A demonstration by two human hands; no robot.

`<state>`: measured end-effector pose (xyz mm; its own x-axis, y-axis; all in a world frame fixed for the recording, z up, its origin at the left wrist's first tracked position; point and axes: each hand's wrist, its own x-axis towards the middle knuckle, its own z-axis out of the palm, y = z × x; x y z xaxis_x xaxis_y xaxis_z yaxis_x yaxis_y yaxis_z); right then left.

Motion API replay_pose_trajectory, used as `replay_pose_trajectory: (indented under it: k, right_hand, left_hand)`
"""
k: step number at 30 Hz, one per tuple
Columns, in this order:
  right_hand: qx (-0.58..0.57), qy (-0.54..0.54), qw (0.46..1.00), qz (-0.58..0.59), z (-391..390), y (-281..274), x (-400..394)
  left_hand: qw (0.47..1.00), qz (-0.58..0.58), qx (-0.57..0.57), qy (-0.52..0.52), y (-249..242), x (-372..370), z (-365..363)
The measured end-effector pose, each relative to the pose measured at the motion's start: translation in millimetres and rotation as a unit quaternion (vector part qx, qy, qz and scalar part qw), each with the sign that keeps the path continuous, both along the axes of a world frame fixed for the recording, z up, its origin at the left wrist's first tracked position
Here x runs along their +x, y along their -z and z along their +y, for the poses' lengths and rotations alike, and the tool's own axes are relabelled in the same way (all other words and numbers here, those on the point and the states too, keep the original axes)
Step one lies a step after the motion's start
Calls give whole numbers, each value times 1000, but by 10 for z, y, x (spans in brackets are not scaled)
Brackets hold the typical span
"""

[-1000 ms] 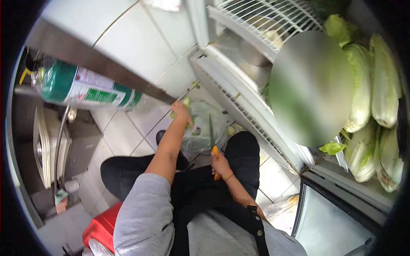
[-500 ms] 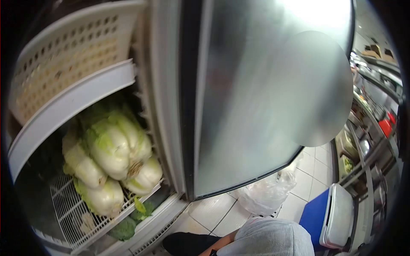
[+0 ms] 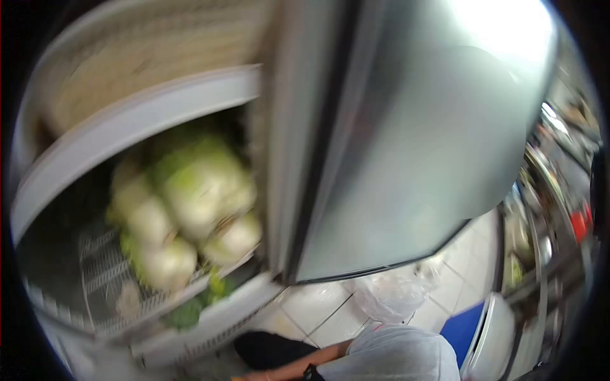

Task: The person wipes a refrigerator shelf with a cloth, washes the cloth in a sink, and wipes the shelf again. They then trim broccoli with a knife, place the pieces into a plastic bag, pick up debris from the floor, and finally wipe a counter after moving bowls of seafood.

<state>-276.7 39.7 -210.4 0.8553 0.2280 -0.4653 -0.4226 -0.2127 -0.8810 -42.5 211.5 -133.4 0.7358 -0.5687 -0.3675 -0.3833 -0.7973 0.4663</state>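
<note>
A bare forearm [image 3: 318, 359] comes out from beside grey cloth [image 3: 400, 352] at the bottom edge. It looks like my right arm, and a black band [image 3: 311, 373] shows near it. The frame cuts off most of my right hand [image 3: 254, 377], so its fingers are hidden. A speck of orange shows beside it, too small to name. My left hand is out of view. Left of the arm, several napa cabbages [image 3: 200, 190] are piled on a white wire shelf [image 3: 105, 267] inside an open fridge. Green broccoli-like vegetables [image 3: 185, 314] lie under the shelf's front edge.
The fridge's glass door [image 3: 406, 159] stands open across the middle. Above the cabbages sits a perforated cream basket [image 3: 152, 70]. A clear plastic bag [image 3: 394, 292] rests on the tiled floor [image 3: 327, 324], near a blue bin with a pale lid [image 3: 495, 340]. Loaded shelves [image 3: 546, 209] line the right.
My view has shifted, so the cabbages and door frame sit farther right and the picture is blurred. More of the forearm shows at the bottom, reaching left.
</note>
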Motion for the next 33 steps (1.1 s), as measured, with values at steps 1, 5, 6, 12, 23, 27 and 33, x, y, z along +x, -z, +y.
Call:
replay_pose_trajectory:
  k: [1,5,6,12,23,27,33]
  right_hand:
    - [-10,-5,1000,-24,54,219,-59]
    - [-73,62,973,-212,-109,-705,-92]
    - [-61,70,982,-162,-170,-1033,-40]
    - [-74,71,989,-104,-219,-1320,94]
    - [-61,-53,976,-201,-65,-1738,12]
    - [-103,-80,967,-220,-34,-1779,97]
    - [-39,48,950,-305,24,-2304,267]
  left_hand:
    - [999,-11,-25,21,-244,-115,-36]
    - [937,-175,-44,-299,-864,-875,210]
    - [915,-227,-59,-327,-1045,-993,199]
    - [690,-137,-411,-580,-942,-1324,287]
    - [454,41,-519,-723,-550,-1728,102]
    - [431,66,-543,-717,-601,-1766,57]
    - [424,58,-544,-722,-634,-1798,-3]
